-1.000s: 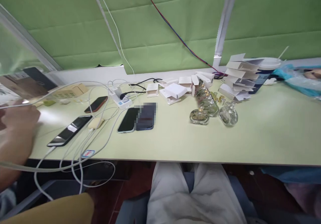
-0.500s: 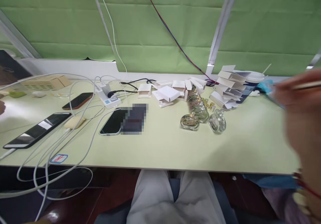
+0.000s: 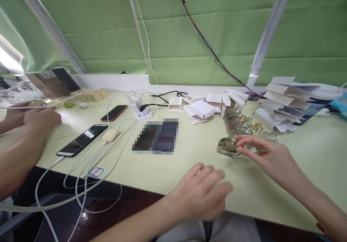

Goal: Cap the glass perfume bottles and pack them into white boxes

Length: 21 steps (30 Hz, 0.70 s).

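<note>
My right hand (image 3: 268, 157) reaches in from the right. Its thumb and forefinger pinch the neck of an oval clear glass bottle (image 3: 228, 148), like a perfume bottle, lying on the table. Behind it runs a row of similar glass bottles (image 3: 238, 123). Small gold-coloured fittings (image 3: 257, 127) lie beside the row, and more glass shows partly behind my right hand. My left hand (image 3: 203, 189) hovers by the table's front edge, somewhat blurred. Its fingers curl inward, so the palm and anything in it are hidden.
Opened white boxes (image 3: 200, 110) lie behind the bottles, with a stack of boxes (image 3: 287, 103) by a tub (image 3: 314, 101) at right. Leftward are phones (image 3: 82, 141), a power strip (image 3: 139, 110) and looping white cables (image 3: 81, 184). Another person's hands (image 3: 40, 117) work at far left.
The view has swung left. My right hand came down from a raised, blurred position at the right onto the front bottle. My left hand has entered from below. Another person's hands show more fully.
</note>
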Available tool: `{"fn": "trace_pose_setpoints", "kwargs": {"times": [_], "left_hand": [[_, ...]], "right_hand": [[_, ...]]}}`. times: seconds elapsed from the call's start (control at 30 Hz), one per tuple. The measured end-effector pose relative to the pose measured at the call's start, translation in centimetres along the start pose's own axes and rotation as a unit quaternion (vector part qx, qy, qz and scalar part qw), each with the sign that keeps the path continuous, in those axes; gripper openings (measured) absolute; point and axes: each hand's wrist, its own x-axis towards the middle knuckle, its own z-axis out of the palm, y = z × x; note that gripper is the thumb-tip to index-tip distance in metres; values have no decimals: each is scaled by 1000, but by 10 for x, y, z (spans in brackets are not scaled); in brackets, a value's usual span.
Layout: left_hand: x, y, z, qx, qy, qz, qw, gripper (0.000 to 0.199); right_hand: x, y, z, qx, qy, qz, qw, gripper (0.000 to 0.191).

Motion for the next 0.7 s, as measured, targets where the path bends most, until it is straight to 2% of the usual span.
{"fn": "trace_pose_setpoints", "kwargs": {"times": [0.03,0.1,0.17,0.23,0.3,0.4,0.47,0.53,0.7], "left_hand": [[6,-6,4,-21,0,-10,1000,28],[21,-21,16,-89,-9,-72,993,49],[36,-35,29,-169,-34,-147,974,74],[46,-46,41,-228,-56,-185,954,83],[52,-55,48,-287,-64,-223,930,78],[54,-61,51,-404,-45,-286,868,58],[54,-64,49,-460,-33,-313,830,45],[53,-66,47,-492,-28,-332,805,38],[49,-70,48,-544,-31,-343,765,36]], "right_hand": [[1,2,1,6,2,20,1000,32],[2,8,4,19,2,63,998,36],[5,12,10,34,1,98,995,40],[9,13,17,63,-10,117,991,40],[15,9,24,96,-31,136,986,41],[31,-3,32,116,-52,124,984,38],[45,-12,37,107,-44,73,991,32],[57,-18,42,102,-29,15,994,24],[66,-12,53,112,-33,-83,990,13]]}}
